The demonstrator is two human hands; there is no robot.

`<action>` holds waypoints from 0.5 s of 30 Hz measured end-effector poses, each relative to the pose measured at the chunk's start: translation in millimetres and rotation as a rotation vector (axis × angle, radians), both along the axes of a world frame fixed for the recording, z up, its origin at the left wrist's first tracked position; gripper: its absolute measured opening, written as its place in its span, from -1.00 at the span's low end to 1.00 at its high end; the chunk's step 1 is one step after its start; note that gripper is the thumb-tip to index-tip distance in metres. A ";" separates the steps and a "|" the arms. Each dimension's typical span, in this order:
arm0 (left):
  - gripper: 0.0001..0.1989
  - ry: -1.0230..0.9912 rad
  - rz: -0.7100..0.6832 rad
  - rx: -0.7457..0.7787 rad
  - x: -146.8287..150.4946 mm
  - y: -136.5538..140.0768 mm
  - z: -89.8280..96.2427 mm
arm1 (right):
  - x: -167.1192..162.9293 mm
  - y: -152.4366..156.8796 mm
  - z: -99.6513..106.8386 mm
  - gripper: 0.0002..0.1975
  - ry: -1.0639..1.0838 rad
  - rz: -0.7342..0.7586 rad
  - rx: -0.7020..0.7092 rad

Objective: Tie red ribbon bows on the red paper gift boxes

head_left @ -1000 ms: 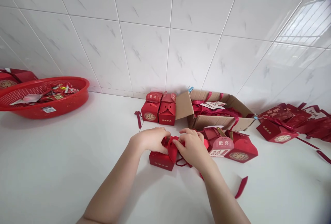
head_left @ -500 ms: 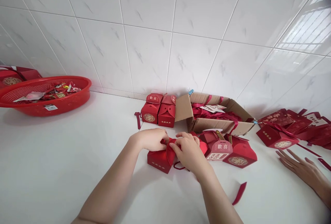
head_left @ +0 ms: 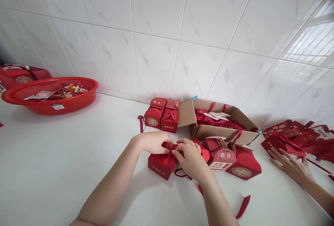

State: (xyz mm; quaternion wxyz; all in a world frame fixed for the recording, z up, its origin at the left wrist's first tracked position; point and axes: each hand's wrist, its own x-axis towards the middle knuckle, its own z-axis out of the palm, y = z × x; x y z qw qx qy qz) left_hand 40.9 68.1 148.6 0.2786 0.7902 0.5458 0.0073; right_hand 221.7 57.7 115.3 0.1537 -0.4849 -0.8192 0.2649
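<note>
A small red gift box (head_left: 159, 167) with gold lettering stands on the white table in front of me. My left hand (head_left: 157, 142) curls over its top from the left, fingers closed on the box's upper flap. From the right, my right hand (head_left: 190, 154) pinches the top flaps between thumb and fingers. The fingertips hide just how the flaps meet. A dark red cord (head_left: 180, 173) loops out beside the box under my right hand. Close by on the right stand a pink-fronted gift box (head_left: 222, 160) and another red box (head_left: 244, 165).
Two gift boxes (head_left: 161, 116) stand near the wall. Behind the work is a cardboard carton (head_left: 221, 130) of red ribbons. A red basket (head_left: 75, 106) of wrapped sweets sits left. Another person's hand (head_left: 292, 166) touches a red box at right. A ribbon strip (head_left: 243, 207) lies in front.
Both my hands stay on the box flaps, with only slight finger movement. The other person's hand has moved up and left onto a red box. The view has shifted slightly.
</note>
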 end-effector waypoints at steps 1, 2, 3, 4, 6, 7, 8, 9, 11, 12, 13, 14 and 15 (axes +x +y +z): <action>-0.85 -0.010 -0.026 -0.011 -0.2 0.8 -1.4 | 0.0 0.3 -0.9 -0.69 0.002 0.000 -0.002; -0.85 -0.020 -0.049 -0.017 -0.3 1.4 -2.7 | 0.0 0.6 -1.8 -0.68 0.002 -0.002 -0.001; -0.85 -0.029 -0.063 -0.015 -0.3 1.8 -3.7 | 0.0 0.9 -2.7 -0.68 0.000 -0.004 0.001; -0.85 -0.037 -0.065 -0.003 -0.2 2.0 -4.3 | -0.1 1.3 -3.4 -0.68 -0.003 -0.007 0.005; -0.86 -0.050 -0.055 0.013 0.2 1.5 -4.4 | -0.2 1.7 -4.1 -0.68 -0.009 -0.012 0.009; -0.85 -0.055 -0.046 0.016 0.6 0.8 -4.0 | -0.2 1.8 -4.0 -0.68 -0.011 -0.014 0.009; -0.85 -0.059 -0.031 0.023 1.2 -0.1 -3.3 | 0.0 1.7 -3.5 -0.68 -0.010 -0.016 0.009; -0.85 -0.064 -0.013 0.034 1.8 -1.2 -2.5 | 0.2 1.4 -2.8 -0.70 -0.002 -0.021 0.011; -0.84 -0.076 0.023 0.074 3.2 -3.7 -0.4 | 0.7 0.1 -0.6 -0.77 0.044 -0.037 0.002; -0.83 -0.089 0.032 0.096 3.9 -5.1 0.8 | 0.9 -0.8 0.6 -0.80 0.082 -0.049 -0.008; -0.82 -0.108 0.036 0.116 4.5 -6.7 2.3 | 1.0 -1.7 1.8 -0.80 0.125 -0.059 -0.019; -0.81 -0.131 0.038 0.138 5.0 -8.3 4.0 | 1.0 -2.6 2.9 -0.74 0.170 -0.062 -0.033; -0.80 -0.159 0.042 0.164 5.3 -10.2 6.0 | 0.9 -3.5 4.1 -0.68 0.215 -0.059 -0.046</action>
